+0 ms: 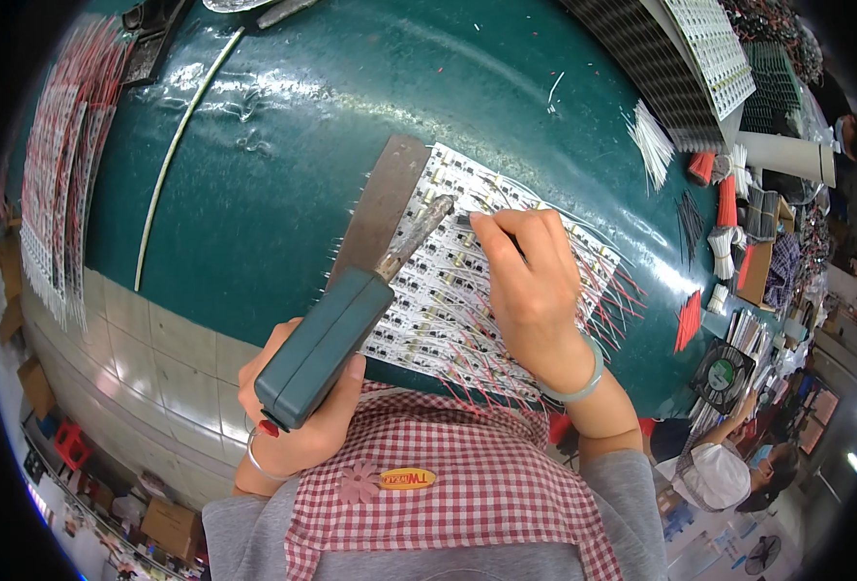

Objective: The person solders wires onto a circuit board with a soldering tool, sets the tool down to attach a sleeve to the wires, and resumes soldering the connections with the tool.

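My left hand (298,397) is wrapped round the dark green body of a soldering gun (327,339). Its worn metal tip (436,211) reaches over the upper part of a white circuit board panel (419,320). Rows of small black and pale parts cover that panel, and red, white and black wires stick out along its right and lower sides. Close to the tip, my right hand (535,281) pinches a slim black thing (464,221), mostly hidden by the fingers, so its kind is unclear. A brown flat strip (385,194) lies along the panel's left edge.
Wired strips (65,174) hang over the table's (254,194) left end, near a long pale rod (181,131). White wires (649,145), red wire bundles (688,320) and a small black fan (723,375) lie at the right. Another person (728,474) works at the lower right.
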`<state>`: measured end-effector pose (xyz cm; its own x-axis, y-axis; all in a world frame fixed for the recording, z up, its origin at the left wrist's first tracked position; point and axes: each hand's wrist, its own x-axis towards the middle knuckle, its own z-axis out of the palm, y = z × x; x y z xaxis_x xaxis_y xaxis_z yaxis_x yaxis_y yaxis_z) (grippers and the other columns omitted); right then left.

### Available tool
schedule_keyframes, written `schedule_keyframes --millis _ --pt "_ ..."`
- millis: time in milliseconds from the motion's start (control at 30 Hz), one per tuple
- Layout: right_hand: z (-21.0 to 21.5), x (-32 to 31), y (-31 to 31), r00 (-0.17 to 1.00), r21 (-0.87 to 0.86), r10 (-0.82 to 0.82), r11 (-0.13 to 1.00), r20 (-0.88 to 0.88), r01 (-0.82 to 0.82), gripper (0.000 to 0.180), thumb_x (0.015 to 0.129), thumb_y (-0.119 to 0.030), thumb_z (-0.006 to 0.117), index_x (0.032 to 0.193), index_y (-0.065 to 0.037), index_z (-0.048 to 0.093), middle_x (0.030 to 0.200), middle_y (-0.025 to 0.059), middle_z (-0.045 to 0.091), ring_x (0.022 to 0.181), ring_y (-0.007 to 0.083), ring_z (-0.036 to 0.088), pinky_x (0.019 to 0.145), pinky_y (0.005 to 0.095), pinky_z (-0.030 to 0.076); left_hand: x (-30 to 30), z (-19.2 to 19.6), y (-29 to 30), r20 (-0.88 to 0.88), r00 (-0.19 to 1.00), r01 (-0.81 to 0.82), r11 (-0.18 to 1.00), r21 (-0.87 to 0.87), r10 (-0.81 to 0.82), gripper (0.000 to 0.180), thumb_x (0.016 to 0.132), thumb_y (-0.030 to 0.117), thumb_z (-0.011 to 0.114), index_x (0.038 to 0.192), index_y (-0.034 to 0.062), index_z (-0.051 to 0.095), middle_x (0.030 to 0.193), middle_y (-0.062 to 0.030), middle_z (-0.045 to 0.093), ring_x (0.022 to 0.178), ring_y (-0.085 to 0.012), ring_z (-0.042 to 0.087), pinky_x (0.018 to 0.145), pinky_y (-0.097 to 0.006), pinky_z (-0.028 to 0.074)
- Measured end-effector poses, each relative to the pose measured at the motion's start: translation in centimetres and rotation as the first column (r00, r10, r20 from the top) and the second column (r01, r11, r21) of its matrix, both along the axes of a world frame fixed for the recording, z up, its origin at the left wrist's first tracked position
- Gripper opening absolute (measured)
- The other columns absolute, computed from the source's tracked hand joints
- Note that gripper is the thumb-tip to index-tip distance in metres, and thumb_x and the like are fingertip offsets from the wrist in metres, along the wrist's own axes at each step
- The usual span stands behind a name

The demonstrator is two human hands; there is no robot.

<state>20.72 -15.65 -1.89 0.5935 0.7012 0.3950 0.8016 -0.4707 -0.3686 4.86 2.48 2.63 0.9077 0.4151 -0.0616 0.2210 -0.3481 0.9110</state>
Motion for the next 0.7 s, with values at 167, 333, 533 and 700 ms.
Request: schedule_keyframes --millis 167,333,533,700 --pt "-0.11 -0.09 -0.19 0.999 -0.016 0.01 1.0 -0.034 -0.01 0.036 0.068 0.006 0.064 0.104 0.006 0.064 0.094 0.0122 0.059 0.082 0.0265 0.056 0.063 0.0342 0.049 -0.04 -0.18 -0.23 0.006 1.0 -0.017 0.999 -0.041 0.017 0.024 0.076 -0.005 0.073 0.098 -0.0078 0.067 0.089 -0.0134 0.069 0.07 -0.0146 0.067 0.062 -0.025 0.051" --pt "-0.25 -0.02 -0.01 0.999 -0.011 0.017 1.0 -0.036 -0.017 0.036 0.068 0.007 0.063 0.104 0.006 0.064 0.095 0.0128 0.059 0.082 0.0267 0.055 0.063 0.0342 0.049 0.02 -0.19 -0.25 -0.035 0.999 -0.023 0.998 -0.059 0.021 0.02 0.075 -0.005 0.072 0.094 -0.0068 0.066 0.087 -0.0125 0.068 0.07 -0.0151 0.066 0.062 -0.026 0.051" --pt "-0.13 -0.05 0.01 0.999 -0.028 0.019 0.999 -0.044 -0.021 0.035 0.068 0.007 0.064 0.103 0.006 0.064 0.094 0.0135 0.058 0.082 0.0268 0.055 0.063 0.0344 0.049 0.28 0.1 -0.11 -0.055 0.998 0.005 0.999 -0.035 -0.007 0.018 0.074 -0.004 0.072 0.09 -0.0053 0.065 0.083 -0.0118 0.067 0.068 -0.0168 0.067 0.061 -0.026 0.05" --pt "0.06 -0.12 0.09 0.999 -0.054 0.003 0.999 -0.041 -0.005 0.035 0.068 0.007 0.064 0.103 0.005 0.064 0.094 0.012 0.058 0.083 0.026 0.055 0.063 0.034 0.049 0.09 -0.24 0.02 -0.05 0.998 0.031 0.999 -0.023 -0.033 0.017 0.074 -0.003 0.073 0.089 -0.0052 0.065 0.082 -0.012 0.067 0.066 -0.0172 0.066 0.06 -0.026 0.05"
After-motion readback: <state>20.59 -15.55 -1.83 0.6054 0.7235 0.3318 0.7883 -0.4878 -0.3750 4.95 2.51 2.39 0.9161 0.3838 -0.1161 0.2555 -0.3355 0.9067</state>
